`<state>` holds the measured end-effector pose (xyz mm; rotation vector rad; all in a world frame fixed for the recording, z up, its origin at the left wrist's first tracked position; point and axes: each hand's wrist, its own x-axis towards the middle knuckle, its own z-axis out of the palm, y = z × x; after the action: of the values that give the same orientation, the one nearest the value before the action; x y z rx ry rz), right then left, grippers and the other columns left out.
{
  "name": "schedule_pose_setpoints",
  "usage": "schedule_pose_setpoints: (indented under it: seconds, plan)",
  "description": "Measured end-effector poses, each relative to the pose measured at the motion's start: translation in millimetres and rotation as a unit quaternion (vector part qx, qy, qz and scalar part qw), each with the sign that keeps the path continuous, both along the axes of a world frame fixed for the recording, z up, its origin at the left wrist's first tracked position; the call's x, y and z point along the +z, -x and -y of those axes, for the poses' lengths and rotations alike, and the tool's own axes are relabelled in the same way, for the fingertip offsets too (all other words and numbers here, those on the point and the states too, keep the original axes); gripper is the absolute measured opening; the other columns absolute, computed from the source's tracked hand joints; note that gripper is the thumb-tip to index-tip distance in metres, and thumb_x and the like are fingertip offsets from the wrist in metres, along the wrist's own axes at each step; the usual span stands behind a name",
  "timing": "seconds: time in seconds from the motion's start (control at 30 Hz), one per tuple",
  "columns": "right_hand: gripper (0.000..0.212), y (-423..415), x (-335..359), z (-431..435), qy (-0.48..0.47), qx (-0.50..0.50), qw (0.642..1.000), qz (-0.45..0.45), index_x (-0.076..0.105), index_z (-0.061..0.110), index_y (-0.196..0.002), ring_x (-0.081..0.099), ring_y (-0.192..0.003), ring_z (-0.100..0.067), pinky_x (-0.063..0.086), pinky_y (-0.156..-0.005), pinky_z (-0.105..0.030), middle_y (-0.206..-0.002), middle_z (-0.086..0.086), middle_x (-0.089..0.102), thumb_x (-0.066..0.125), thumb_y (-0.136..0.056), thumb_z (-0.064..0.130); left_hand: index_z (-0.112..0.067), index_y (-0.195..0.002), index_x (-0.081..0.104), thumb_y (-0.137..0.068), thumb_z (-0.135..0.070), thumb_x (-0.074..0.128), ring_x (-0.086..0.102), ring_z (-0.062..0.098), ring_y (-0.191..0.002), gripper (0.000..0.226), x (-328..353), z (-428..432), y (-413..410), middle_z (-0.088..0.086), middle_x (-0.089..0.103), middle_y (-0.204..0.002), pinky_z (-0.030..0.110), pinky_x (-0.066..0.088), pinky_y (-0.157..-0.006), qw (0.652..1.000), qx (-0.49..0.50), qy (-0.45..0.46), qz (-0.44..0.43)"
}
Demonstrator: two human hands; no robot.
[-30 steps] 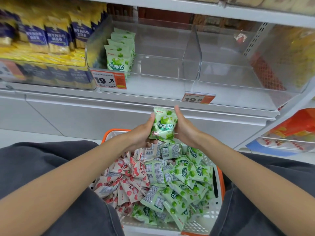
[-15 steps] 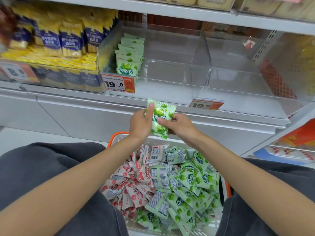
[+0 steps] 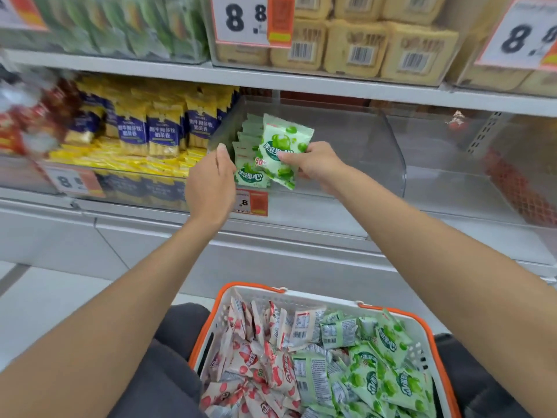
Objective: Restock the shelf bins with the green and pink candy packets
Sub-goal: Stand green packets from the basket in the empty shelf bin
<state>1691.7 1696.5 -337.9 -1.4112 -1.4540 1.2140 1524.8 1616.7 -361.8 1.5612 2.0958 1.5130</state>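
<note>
We held a green packet point(image 3: 280, 146) tilted at the clear bin point(image 3: 376, 152) beside its upright row point(image 3: 248, 173); pink packets point(image 3: 256, 363) lay heaped below the bin.

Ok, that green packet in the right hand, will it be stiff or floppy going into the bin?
Probably floppy: the green packet looks like thin, puffy film, creased where the right hand pinches it. Likely light, since that pinch alone holds it. It may slump unless leaned on the shelved row.

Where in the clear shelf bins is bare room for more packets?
Bare: the clear plastic bin floor between the row of green candy packets and the clear divider, and the compartment right of it. Crowded: the left end.
</note>
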Motion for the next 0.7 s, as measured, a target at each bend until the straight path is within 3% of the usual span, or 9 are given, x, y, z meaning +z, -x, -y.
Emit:
schedule_pose_setpoints:
  seconds: [0.13,0.23,0.33,0.43,0.57,0.7]
  plan:
    - [0.057,38.5,-23.8,-26.9,0.066,0.033,0.988,0.139,0.056,0.002,-0.12,0.061,-0.104,-0.023,0.052,-0.09,-0.034,-0.118,-0.009,0.062,0.083,-0.075,0.026,-0.015,-0.07,0.065,-0.106,-0.034,0.025,0.056,0.021,-0.08,0.057,-11.4,-11.2,14.7,0.003,0.063,-0.079,0.031,0.034,-0.072,0.995,0.016,0.065,0.071]
    - [0.066,58.1,-33.2,-35.2,0.102,0.046,0.97,0.215,0.045,0.002,-0.133,0.056,-0.116,-0.026,0.047,-0.088,-0.031,-0.131,-0.012,0.055,0.079,-0.08,0.02,-0.016,-0.071,0.065,-0.106,-0.034,0.025,0.055,0.021,-0.079,0.057,-13.7,-14.0,18.3,0.001,0.062,-0.077,0.031,0.035,-0.07,0.997,0.0,0.07,0.035]
    - [0.063,69.6,-32.0,-35.7,0.117,0.064,0.948,0.29,0.04,0.004,-0.141,0.049,-0.128,-0.028,0.045,-0.099,-0.032,-0.14,-0.013,0.049,0.069,-0.089,0.027,-0.02,-0.066,0.063,-0.106,-0.034,0.025,0.055,0.019,-0.076,0.057,-15.1,-15.7,22.8,-0.006,0.059,-0.069,0.031,0.037,-0.07,0.997,-0.013,0.069,0.029]
    - [0.054,76.0,-27.4,-31.2,0.099,0.052,0.941,0.32,0.043,0.006,-0.14,0.051,-0.126,-0.025,0.044,-0.101,-0.03,-0.139,-0.01,0.049,0.059,-0.095,0.032,-0.02,-0.066,0.062,-0.105,-0.035,0.025,0.057,0.019,-0.077,0.056,-14.8,-17.0,25.1,-0.004,0.06,-0.068,0.033,0.042,-0.072,0.997,-0.021,0.072,0.027]
    - [0.068,80.8,-32.9,-38.0,0.117,0.019,0.941,0.317,0.042,0.005,-0.134,0.053,-0.121,-0.027,0.046,-0.087,-0.031,-0.132,-0.007,0.052,0.078,-0.081,0.027,-0.018,-0.071,0.066,-0.105,-0.037,0.025,0.06,0.023,-0.081,0.057,-15.0,-16.1,25.7,0.003,0.066,-0.077,0.037,0.048,-0.076,0.997,-0.022,0.068,0.008]
    - [0.075,84.9,-36.0,-41.3,0.108,0.017,0.944,0.311,0.039,0.005,-0.137,0.052,-0.122,-0.027,0.046,-0.088,-0.031,-0.133,-0.01,0.051,0.08,-0.079,0.03,-0.014,-0.076,0.069,-0.106,-0.036,0.025,0.06,0.024,-0.082,0.058,-12.8,-16.4,25.4,0.005,0.067,-0.081,0.039,0.049,-0.077,0.997,-0.024,0.073,-0.009]
